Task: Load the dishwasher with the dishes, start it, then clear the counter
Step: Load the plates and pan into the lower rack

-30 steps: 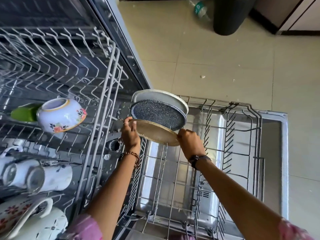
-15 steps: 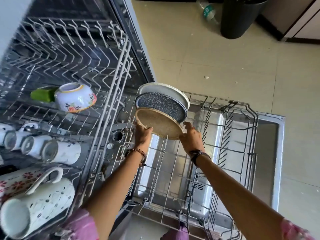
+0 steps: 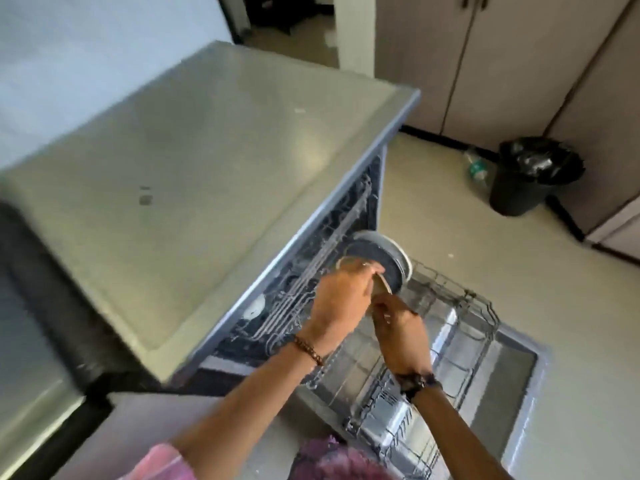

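Note:
The dishwasher stands open, its lower rack [image 3: 460, 327] pulled out over the door [image 3: 519, 375]. At the rack's far left end stand up to three plates on edge: a white plate [image 3: 398, 249], a dark speckled plate [image 3: 372, 252] and a beige plate [image 3: 381, 287] nearest me. My left hand [image 3: 341, 301] grips the beige plate's upper left rim. My right hand [image 3: 398, 329] holds its lower right edge. The upper rack [image 3: 311, 271] shows as blurred wires under the counter edge. Its cups are mostly hidden.
A grey steel counter top [image 3: 207, 185] fills the left and middle of the view above the dishwasher. A black bin [image 3: 530, 174] and a plastic bottle [image 3: 478, 168] stand on the tiled floor by the cupboards [image 3: 502, 64] at the right.
My head has risen, so the counter top now covers most of the upper rack. Both hands have closed in on the beige plate, which stands more upright against the other plates.

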